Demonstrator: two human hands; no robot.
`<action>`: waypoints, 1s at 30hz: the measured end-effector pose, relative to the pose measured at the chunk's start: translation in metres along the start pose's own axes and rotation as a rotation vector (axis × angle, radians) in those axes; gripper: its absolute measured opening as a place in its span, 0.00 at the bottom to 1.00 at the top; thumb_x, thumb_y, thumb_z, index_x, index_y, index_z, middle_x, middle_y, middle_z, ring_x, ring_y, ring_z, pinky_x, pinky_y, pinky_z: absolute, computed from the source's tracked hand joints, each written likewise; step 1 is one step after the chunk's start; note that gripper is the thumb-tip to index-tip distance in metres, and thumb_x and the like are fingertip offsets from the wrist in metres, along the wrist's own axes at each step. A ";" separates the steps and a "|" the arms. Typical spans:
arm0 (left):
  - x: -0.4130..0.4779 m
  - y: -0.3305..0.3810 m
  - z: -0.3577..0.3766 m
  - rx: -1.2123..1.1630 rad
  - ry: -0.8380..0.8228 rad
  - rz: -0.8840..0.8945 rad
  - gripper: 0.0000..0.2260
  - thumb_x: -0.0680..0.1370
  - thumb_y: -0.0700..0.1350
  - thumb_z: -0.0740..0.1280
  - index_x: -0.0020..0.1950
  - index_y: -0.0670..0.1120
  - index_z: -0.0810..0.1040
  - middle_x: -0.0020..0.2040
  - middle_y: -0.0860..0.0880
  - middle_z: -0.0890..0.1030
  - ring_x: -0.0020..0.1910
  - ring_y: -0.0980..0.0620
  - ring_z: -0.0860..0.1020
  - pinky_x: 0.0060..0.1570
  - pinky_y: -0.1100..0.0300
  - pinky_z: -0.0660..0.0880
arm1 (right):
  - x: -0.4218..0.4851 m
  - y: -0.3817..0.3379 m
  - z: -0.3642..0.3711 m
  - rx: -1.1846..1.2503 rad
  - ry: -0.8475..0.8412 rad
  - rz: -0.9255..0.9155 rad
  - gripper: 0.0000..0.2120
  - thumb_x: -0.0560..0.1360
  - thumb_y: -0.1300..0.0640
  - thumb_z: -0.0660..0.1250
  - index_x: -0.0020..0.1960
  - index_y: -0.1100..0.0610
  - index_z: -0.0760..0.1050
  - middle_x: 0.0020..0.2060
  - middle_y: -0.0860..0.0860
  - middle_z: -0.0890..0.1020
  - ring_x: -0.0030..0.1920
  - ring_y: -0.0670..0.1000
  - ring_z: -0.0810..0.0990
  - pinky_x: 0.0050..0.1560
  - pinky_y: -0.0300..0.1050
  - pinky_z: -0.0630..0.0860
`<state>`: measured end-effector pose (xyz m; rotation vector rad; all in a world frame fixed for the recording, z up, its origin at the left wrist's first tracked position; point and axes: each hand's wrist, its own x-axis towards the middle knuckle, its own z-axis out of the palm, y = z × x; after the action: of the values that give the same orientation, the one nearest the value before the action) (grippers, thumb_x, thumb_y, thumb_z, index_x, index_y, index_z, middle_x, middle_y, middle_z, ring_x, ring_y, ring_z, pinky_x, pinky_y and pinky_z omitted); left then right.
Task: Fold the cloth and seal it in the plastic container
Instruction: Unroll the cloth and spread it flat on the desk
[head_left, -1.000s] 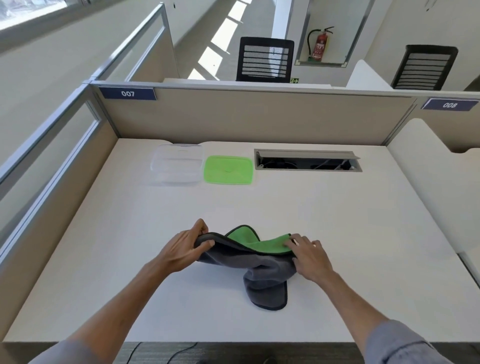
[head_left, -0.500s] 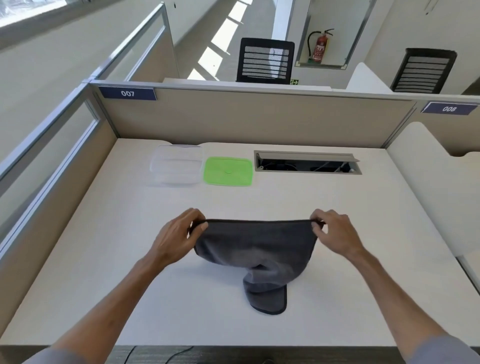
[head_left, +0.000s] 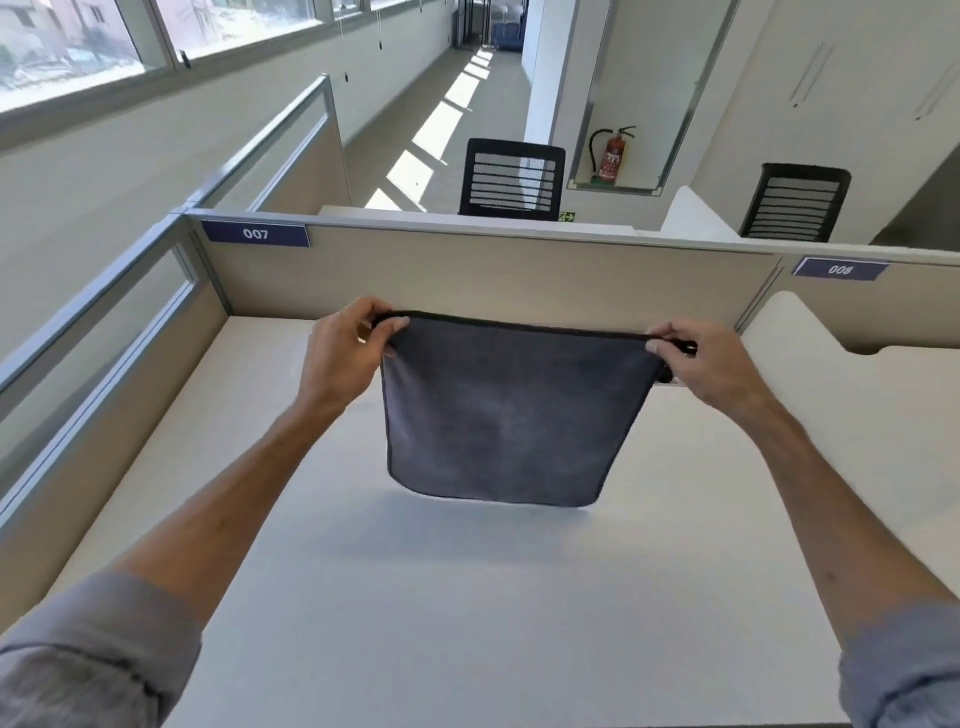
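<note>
Cloth (head_left: 506, 415) — dark grey, hanging flat above the white desk (head_left: 467, 597) — is stretched between two hands. Left hand (head_left: 343, 353) pinches its top left corner; right hand (head_left: 701, 361) pinches its top right corner, fingers closed.

White desk (head_left: 467, 613), pale surface, cloth's faint shadow (head_left: 467, 525) on it

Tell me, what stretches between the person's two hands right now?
In the head view, a gray cloth hangs between the left hand and the right hand, each pinching a top corner, its lower edge clear of the desk.
</note>
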<state>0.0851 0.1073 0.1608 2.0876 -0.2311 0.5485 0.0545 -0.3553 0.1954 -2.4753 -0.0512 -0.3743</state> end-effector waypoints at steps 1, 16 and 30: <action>0.009 0.007 -0.005 -0.026 0.018 0.023 0.03 0.84 0.53 0.75 0.52 0.55 0.84 0.42 0.57 0.87 0.36 0.56 0.88 0.45 0.46 0.86 | 0.005 -0.006 -0.007 0.004 0.030 -0.014 0.04 0.80 0.56 0.76 0.53 0.48 0.87 0.44 0.40 0.88 0.46 0.47 0.86 0.54 0.48 0.84; -0.149 -0.019 -0.021 -0.092 -0.109 -0.090 0.05 0.82 0.44 0.79 0.51 0.54 0.86 0.42 0.55 0.89 0.39 0.55 0.89 0.39 0.64 0.82 | -0.129 0.015 0.035 0.051 -0.006 0.025 0.10 0.78 0.62 0.78 0.50 0.46 0.86 0.47 0.38 0.89 0.50 0.42 0.87 0.56 0.42 0.80; -0.346 -0.120 0.009 0.341 -0.707 -0.217 0.03 0.86 0.52 0.71 0.59 0.58 0.83 0.57 0.64 0.86 0.53 0.64 0.83 0.54 0.61 0.83 | -0.300 0.098 0.155 -0.304 -0.562 0.195 0.07 0.82 0.57 0.72 0.56 0.46 0.85 0.53 0.41 0.85 0.55 0.48 0.82 0.64 0.51 0.75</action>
<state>-0.1736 0.1490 -0.0954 2.5365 -0.3227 -0.3245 -0.1817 -0.3262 -0.0634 -2.7783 0.0185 0.4330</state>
